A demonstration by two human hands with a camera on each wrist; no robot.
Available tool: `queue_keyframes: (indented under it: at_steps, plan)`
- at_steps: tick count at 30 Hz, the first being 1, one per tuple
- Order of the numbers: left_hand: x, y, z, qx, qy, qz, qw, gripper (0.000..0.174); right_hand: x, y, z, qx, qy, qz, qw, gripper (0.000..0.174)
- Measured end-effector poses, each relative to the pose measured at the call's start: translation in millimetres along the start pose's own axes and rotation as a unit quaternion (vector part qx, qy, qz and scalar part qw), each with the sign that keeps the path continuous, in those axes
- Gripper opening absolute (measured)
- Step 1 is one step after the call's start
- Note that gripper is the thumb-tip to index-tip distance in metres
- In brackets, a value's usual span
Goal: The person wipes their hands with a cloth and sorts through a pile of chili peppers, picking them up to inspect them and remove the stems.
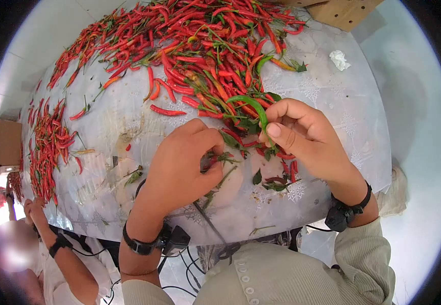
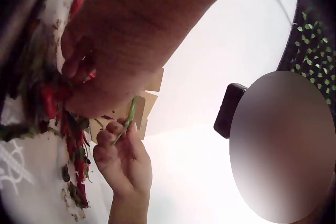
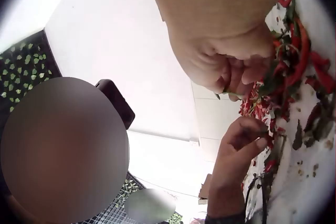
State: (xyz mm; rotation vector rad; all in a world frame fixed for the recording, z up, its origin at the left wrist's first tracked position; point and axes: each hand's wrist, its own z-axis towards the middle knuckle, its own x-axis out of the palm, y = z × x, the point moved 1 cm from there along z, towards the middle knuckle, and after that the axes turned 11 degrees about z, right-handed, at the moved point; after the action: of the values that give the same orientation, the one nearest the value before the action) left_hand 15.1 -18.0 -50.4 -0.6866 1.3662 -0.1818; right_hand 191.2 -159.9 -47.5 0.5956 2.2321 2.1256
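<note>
In the head view my right hand [image 1: 309, 140] pinches a curved green chili [image 1: 253, 107] between thumb and fingers, above the near end of the red chili pile [image 1: 220, 56]. To its left, my left hand [image 1: 180, 165] is curled, with dark red pods and green stems showing inside the fingers. The left wrist view has the left hand [image 2: 105, 71] close up, red pods at its fingertips, and the right hand [image 2: 126, 161] holding the green chili [image 2: 130, 113] upright. In the right wrist view the right hand [image 3: 226, 61] partly hides its chili; the left hand [image 3: 239, 153] sits beyond.
A smaller red chili pile [image 1: 47, 147] lies at the left. Loose leaves [image 1: 276, 186] and stems are scattered near the hands. Crumpled white tissue [image 1: 339, 60] and a cardboard box [image 1: 345, 12] are at the upper right. Another person's arm [image 1: 73, 264] reaches in at the lower left.
</note>
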Motion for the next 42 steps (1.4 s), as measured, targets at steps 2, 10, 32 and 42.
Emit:
queue_keyframes:
  at_steps: [2,10,32,42]
  plan:
    - [-0.5,-1.5,-0.7,-0.025,0.008,-0.076,0.997,0.016,-1.0,4.8,-0.3,0.020,0.014,0.029,0.999,0.023]
    - [3.3,-3.3,0.2,-0.096,0.040,-0.480,0.871,0.012,0.9,1.7,-0.3,0.011,-0.002,0.029,1.000,0.020]
    - [0.4,-1.3,-1.4,-0.099,0.020,-0.483,0.870,0.025,28.4,-8.8,-3.1,-0.240,0.038,-0.363,0.900,0.019]
    - [-8.9,6.2,-3.2,-0.115,0.034,-0.503,0.856,0.018,27.3,-14.0,-1.7,-0.228,0.041,-0.358,0.904,0.018]
